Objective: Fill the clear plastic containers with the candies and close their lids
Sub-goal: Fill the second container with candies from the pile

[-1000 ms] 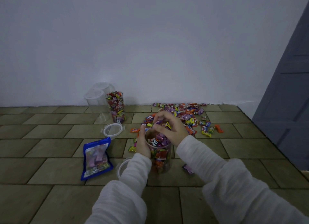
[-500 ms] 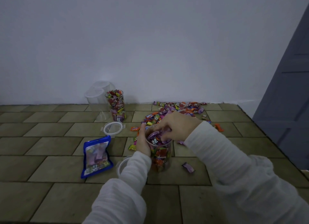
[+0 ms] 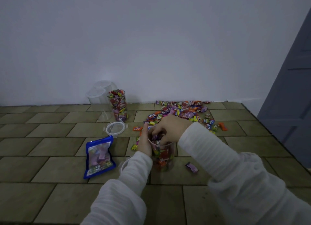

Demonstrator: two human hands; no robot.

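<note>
Filling step in hand. Left hand (image 3: 145, 145) grips the clear container (image 3: 162, 155), centre floor; right hand (image 3: 169, 129) pinches candies inside its mouth. Candy pile (image 3: 182, 111) at one o'clock. Next: release, fetch lid (image 3: 115, 128).

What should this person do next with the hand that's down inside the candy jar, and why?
Probably let go of the candies and lift the right hand out of the clear container, then reach back to the candy pile. Its fingers are inside the mouth, the left hand steadies the wall, and many candies lie loose on the floor. The container looks nearly full, so its lid may come soon.
</note>
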